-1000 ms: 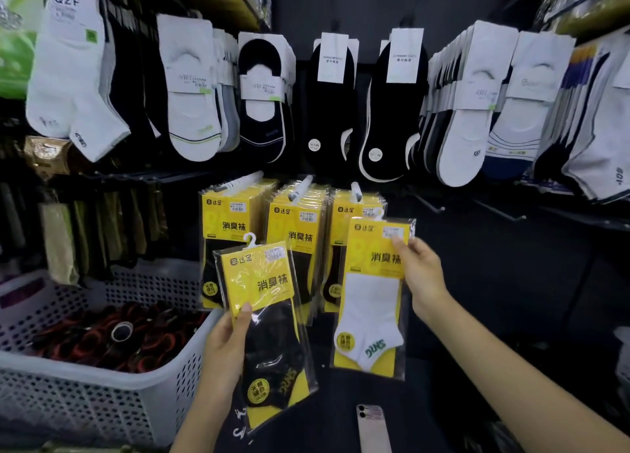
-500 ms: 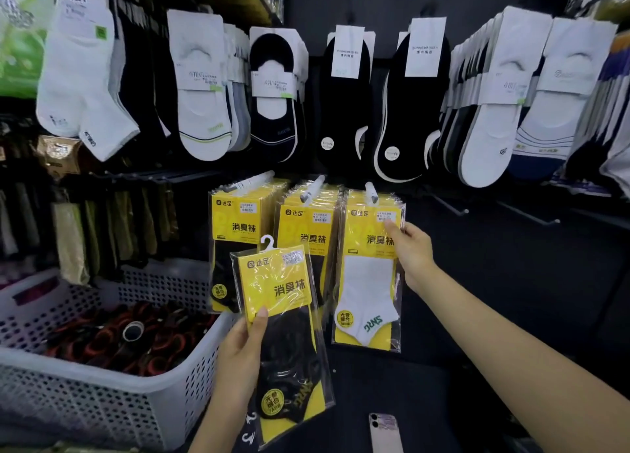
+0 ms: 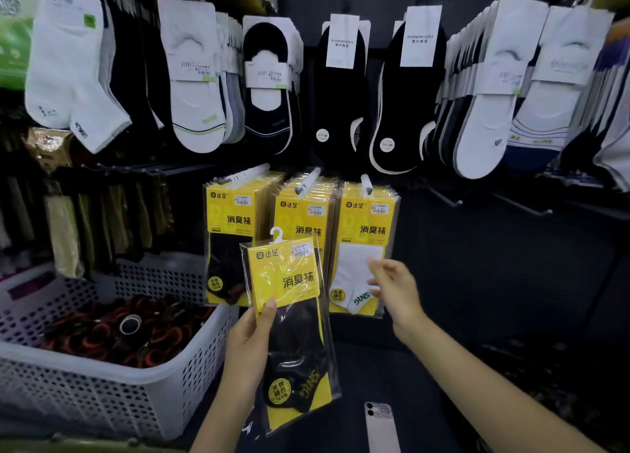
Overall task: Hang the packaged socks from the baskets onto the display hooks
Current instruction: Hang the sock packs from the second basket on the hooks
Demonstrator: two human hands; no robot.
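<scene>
My left hand grips a yellow pack of black socks by its left edge, thumb on the front; its white plastic hanger points up. Behind it three rows of yellow packs hang on white hooks: a left row, a middle row and a right row fronted by a white-sock pack. My right hand hovers just in front of the white-sock pack's lower right, fingers relaxed and holding nothing.
A white perforated basket with dark rolled items stands at lower left. Loose socks on card hangers fill the upper rail. Bare hooks stick out at right. A phone lies at the bottom.
My right hand hung the white-sock pack on the right hook, let go and dropped back toward me. My left hand kept its pack, drifting slightly right.
</scene>
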